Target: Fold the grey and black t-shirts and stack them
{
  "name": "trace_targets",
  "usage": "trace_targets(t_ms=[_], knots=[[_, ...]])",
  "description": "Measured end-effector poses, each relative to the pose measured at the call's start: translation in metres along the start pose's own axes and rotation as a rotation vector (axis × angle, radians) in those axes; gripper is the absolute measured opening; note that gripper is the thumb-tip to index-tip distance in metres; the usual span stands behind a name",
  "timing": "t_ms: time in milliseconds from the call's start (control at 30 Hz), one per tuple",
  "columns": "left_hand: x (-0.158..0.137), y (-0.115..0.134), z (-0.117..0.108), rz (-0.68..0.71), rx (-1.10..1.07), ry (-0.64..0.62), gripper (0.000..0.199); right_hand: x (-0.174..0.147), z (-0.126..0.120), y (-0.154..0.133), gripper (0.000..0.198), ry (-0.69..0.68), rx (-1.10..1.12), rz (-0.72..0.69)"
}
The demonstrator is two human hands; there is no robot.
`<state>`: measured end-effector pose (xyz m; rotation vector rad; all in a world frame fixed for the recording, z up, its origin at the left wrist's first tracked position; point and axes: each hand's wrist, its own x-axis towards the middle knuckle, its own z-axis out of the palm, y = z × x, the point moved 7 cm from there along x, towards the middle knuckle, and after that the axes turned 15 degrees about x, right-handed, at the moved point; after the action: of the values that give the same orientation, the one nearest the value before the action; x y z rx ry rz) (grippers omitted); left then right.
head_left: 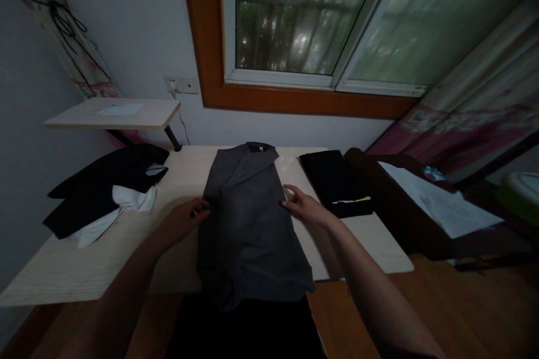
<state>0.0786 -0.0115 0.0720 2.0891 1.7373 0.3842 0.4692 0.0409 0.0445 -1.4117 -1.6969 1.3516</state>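
Note:
A dark grey collared garment, apparently a shirt, lies lengthwise on the pale table. Its collar, with a small label inside, points toward the window, and its lower end reaches over the table's near edge. My left hand is at the left side of the cloth, fingers curled in on its edge. At the opposite side, my right hand has thumb and forefinger apart, their tips at the garment's right edge. The sides of the garment look folded inward, with creases near the bottom.
Black and white clothes lie heaped on the left, beside a small raised shelf. A folded black garment rests on the right. Beyond it, papers lie on a dark brown surface. The window is behind the table.

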Motion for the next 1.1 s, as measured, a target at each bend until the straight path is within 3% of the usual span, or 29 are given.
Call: trace_targets(t_ms=[167,267,467,633,700,767,967,1100], knots=[[0.037,0.011,0.012,-0.016,-0.029,0.274,0.044,0.019,0.012,-0.011,0.066,0.120,-0.116,-0.130],[0.049,0.014,0.025,-0.013,-0.001,0.340,0.050,0.025,0.015,-0.005,0.062,0.116,-0.115,-0.142],[0.046,0.015,0.040,-0.015,0.081,0.208,0.060,0.016,0.015,0.012,0.044,-0.058,-0.051,-0.045],[0.033,0.023,0.033,-0.010,0.115,0.077,0.047,-0.004,0.016,0.011,0.050,-0.272,-0.016,0.042],[0.031,0.026,0.029,-0.016,0.139,0.070,0.049,-0.003,0.011,0.008,0.054,-0.285,-0.027,0.071],[0.033,0.031,0.026,-0.007,0.168,0.102,0.049,0.008,-0.002,0.001,0.050,-0.180,-0.080,0.035],[0.051,0.049,0.025,0.045,0.214,0.209,0.046,0.074,-0.043,-0.036,0.029,0.308,-0.238,-0.300],[0.062,0.055,0.031,0.039,0.176,0.218,0.039,0.119,-0.040,-0.049,0.032,0.371,-0.396,-0.374]])
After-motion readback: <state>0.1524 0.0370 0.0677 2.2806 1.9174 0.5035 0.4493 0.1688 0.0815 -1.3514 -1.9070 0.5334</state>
